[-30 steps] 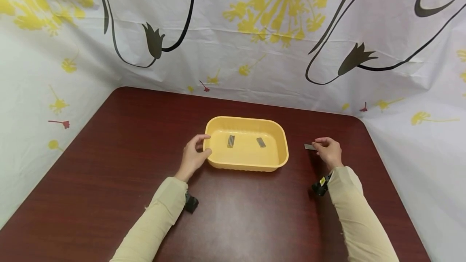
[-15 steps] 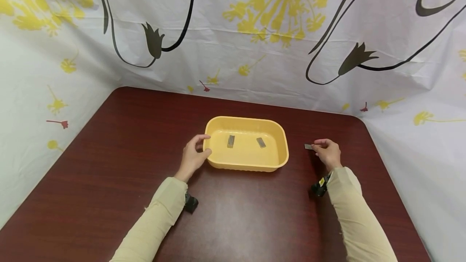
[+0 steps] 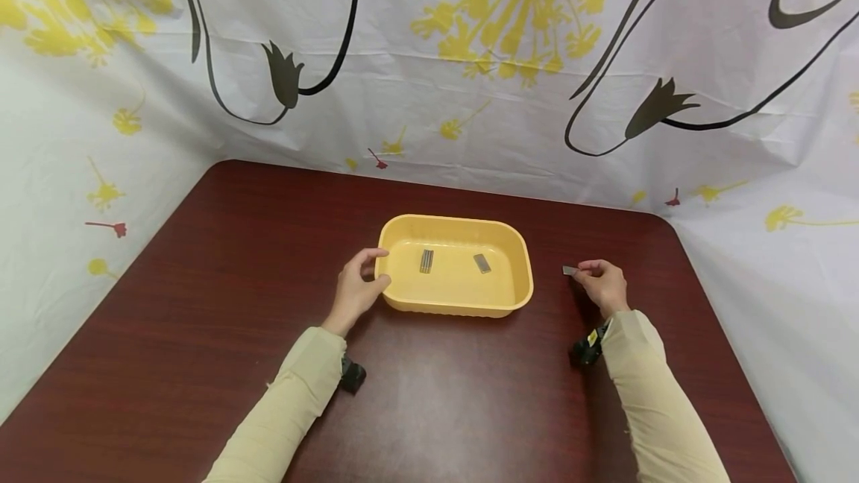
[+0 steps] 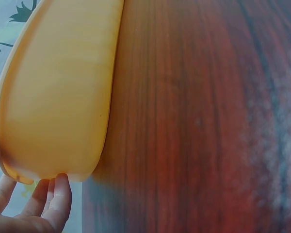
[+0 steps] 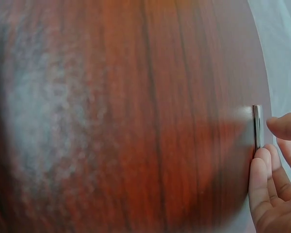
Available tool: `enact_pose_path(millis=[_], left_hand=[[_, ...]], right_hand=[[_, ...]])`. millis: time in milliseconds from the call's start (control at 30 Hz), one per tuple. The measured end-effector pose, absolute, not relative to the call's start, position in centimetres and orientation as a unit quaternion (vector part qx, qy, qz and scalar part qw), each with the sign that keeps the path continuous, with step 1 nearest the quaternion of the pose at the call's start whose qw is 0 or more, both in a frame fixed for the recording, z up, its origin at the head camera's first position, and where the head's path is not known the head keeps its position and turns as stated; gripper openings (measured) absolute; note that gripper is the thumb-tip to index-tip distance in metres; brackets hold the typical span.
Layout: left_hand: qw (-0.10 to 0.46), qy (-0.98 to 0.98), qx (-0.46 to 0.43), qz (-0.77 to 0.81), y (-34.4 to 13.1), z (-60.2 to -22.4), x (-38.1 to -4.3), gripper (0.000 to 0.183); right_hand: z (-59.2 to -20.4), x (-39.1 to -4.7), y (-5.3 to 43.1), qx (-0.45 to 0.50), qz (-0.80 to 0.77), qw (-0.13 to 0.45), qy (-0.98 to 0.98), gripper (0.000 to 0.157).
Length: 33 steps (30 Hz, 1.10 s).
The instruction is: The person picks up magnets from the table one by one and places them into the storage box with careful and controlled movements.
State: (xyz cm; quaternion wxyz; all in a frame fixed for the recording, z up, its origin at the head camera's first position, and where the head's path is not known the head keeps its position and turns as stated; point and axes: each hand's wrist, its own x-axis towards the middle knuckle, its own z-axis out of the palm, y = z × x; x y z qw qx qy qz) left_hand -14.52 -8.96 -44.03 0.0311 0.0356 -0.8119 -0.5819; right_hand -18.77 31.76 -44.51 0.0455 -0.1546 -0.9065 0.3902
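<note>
In the head view, my left hand (image 3: 354, 291) holds the left end of a yellow plastic tray (image 3: 458, 308), fingers and thumb spread round its rim. The left wrist view shows fingertips (image 4: 62, 187) against the tray's outer wall. To the right of the tray, my right hand (image 3: 604, 286) pinches the right end of a small flat grey metal plate (image 3: 568, 270). That plate appears edge-on in the right wrist view, its lower end covered by the fingers (image 5: 258, 174). Inside the tray are a bundle of thin metal pieces (image 3: 426, 261) and another flat metal plate (image 3: 482, 263).
A dark red wooden table (image 3: 429, 393) lies beneath everything. White cloth with printed flowers (image 3: 376, 58) hangs behind the table and along both sides. Each wrist carries a small black camera (image 3: 352, 375).
My right hand has shifted slightly toward me and to the left by the metal plate. The left hand and the tray hold still.
</note>
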Motion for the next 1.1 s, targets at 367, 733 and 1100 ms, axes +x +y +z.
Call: enact_pose_path(millis=[367,733,1100], left_hand=[[0.030,-0.814,0.036,-0.579,-8.93,-43.93,-14.48,0.039],[0.029,-0.811,0.035,-0.583,-8.95,-43.85,-14.40,0.040],[0.029,-0.816,0.037,-0.576,-8.94,-43.98,-14.56,0.039]], right_hand=[[-44.91,-18.69,31.91,-0.153,0.401,0.055,-0.901,0.027],[-45.08,-18.76,31.95,-0.152,0.418,0.036,-0.895,0.029],[-45.16,-18.67,32.57,-0.158,0.461,0.004,-0.873,0.037]])
